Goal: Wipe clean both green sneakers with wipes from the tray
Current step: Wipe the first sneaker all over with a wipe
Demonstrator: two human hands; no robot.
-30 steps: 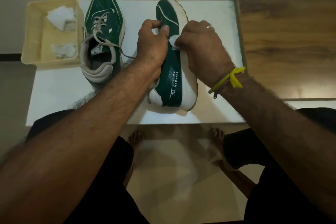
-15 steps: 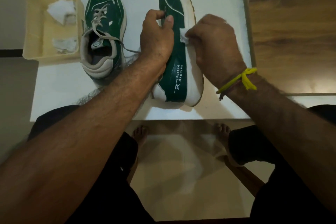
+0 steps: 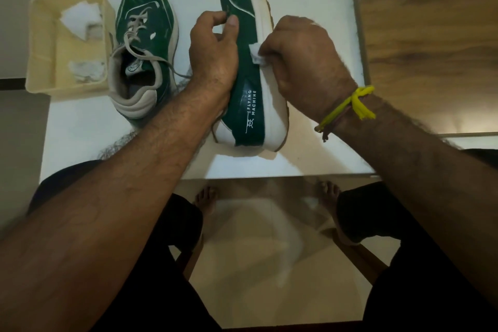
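sneakers point(image 3: 250, 94) green, white soles | tray point(image 3: 43, 43) cream | wipe point(image 3: 256, 53) white

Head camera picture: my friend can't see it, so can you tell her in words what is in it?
A person's left hand holds a green sneaker tipped on its side on a white board, while the right hand rubs a white wipe along its white sole. The other green sneaker stands upright beside a cream tray holding more wipes.

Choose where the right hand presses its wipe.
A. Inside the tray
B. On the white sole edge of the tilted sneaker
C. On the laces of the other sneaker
B: the right hand pinches the wipe against the white sole edge of the sneaker.
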